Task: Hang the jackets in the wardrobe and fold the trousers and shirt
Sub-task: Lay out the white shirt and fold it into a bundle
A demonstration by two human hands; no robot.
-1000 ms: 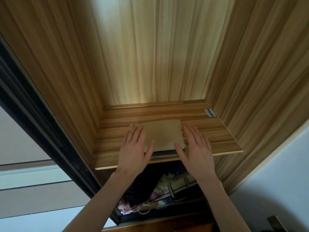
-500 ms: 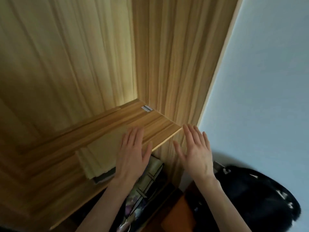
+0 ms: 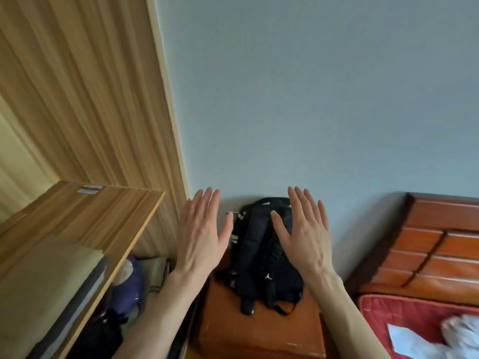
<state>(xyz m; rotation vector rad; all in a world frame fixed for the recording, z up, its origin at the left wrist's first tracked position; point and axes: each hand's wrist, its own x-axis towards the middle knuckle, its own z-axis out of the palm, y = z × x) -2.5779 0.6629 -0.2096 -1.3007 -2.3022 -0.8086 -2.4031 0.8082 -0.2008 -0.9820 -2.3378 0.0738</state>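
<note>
Both hands are raised with fingers straight and spread, holding nothing: the left hand beside the wardrobe shelf, the right hand before a black backpack. The folded beige garment lies at the shelf's front edge, on something grey. Beyond the hands, the backpack stands on an orange-brown cabinet against the wall.

Folded garments (left) and pale cloth are blurred, edge-cropped.

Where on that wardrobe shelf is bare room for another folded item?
The shelf is bare wood from the folded clothes back to the sticker at the right wall. The near-left end is taken by the stack. Both hands are empty.
</note>
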